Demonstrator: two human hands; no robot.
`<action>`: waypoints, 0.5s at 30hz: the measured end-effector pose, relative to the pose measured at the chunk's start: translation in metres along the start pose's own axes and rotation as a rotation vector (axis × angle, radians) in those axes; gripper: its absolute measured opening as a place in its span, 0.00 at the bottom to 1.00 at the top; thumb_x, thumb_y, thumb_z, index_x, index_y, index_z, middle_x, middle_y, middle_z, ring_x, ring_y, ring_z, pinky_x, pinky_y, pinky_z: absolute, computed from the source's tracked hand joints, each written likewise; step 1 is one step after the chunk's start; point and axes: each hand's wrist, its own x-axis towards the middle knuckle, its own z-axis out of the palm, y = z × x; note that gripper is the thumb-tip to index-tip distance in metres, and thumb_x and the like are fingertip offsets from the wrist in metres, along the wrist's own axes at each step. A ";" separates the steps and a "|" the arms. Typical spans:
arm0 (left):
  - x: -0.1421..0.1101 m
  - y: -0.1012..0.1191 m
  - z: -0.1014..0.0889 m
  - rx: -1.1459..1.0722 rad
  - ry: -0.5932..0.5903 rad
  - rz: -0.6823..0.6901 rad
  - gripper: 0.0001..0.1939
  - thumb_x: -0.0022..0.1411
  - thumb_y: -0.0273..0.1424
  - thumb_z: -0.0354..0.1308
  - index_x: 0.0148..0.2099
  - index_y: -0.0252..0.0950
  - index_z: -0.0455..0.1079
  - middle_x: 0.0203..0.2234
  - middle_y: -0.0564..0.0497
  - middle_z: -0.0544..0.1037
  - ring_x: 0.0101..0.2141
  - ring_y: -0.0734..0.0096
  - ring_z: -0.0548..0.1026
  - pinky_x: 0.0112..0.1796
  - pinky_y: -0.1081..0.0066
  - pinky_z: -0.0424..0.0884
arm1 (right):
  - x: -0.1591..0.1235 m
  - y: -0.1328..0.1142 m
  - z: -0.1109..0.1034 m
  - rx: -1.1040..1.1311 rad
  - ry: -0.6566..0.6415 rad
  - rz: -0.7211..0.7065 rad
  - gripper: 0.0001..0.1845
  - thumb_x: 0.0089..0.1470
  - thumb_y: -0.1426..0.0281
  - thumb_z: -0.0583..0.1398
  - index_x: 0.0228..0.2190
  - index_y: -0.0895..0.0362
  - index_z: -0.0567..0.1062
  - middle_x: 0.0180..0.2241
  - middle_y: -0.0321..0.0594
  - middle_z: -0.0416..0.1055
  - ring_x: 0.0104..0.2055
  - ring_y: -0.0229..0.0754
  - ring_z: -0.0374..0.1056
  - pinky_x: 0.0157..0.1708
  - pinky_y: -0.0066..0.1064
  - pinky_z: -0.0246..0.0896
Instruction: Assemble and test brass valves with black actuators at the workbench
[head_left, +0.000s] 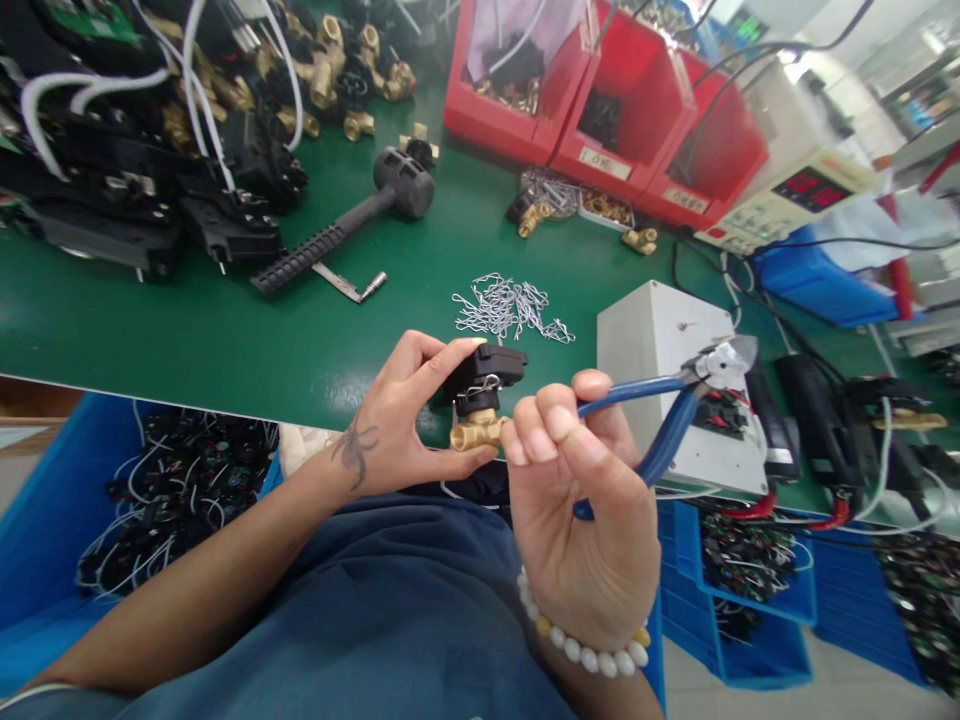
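My left hand (397, 420) grips a small valve assembly (481, 395), a black plastic body on a brass fitting, held just above the near edge of the green table. My right hand (577, 480) is closed around blue-handled pliers (660, 415), whose metal jaws point right and away from the valve. The fingertips of my right hand touch the brass end of the valve. A pile of thin wire clips (510, 305) lies on the table just beyond the valve.
A black mallet (352, 225) and a small metal tool lie mid-table. Black assemblies and brass fittings (330, 75) are heaped at back left, red bins (600, 100) at back right, a white box (660, 350) to the right, and blue bins (150, 480) of wired parts below.
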 end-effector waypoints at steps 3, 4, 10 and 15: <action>0.000 0.000 0.000 0.010 -0.018 -0.009 0.38 0.55 0.41 0.66 0.65 0.44 0.59 0.44 0.47 0.67 0.44 0.59 0.70 0.44 0.58 0.75 | 0.000 -0.001 -0.003 -0.054 0.001 0.000 0.08 0.56 0.78 0.59 0.38 0.56 0.73 0.29 0.30 0.69 0.31 0.26 0.68 0.35 0.18 0.68; 0.000 0.000 0.000 0.022 -0.022 -0.011 0.38 0.54 0.41 0.66 0.65 0.44 0.59 0.44 0.47 0.67 0.44 0.60 0.69 0.44 0.58 0.75 | 0.001 -0.002 -0.005 -0.109 0.002 -0.007 0.07 0.57 0.77 0.59 0.38 0.55 0.73 0.30 0.31 0.69 0.31 0.27 0.68 0.35 0.19 0.68; 0.000 0.000 0.000 0.053 -0.038 -0.032 0.40 0.52 0.43 0.67 0.64 0.39 0.60 0.43 0.47 0.67 0.43 0.60 0.68 0.45 0.60 0.72 | 0.017 -0.014 -0.025 -0.771 -0.015 -0.208 0.11 0.54 0.78 0.64 0.38 0.52 0.73 0.35 0.32 0.71 0.37 0.32 0.69 0.41 0.25 0.68; -0.001 -0.001 0.000 0.048 -0.043 -0.013 0.40 0.53 0.44 0.67 0.64 0.37 0.60 0.43 0.47 0.67 0.43 0.61 0.68 0.44 0.61 0.72 | 0.032 -0.022 -0.036 -1.156 -0.210 -0.198 0.10 0.57 0.73 0.64 0.41 0.51 0.71 0.39 0.34 0.71 0.41 0.37 0.69 0.43 0.32 0.67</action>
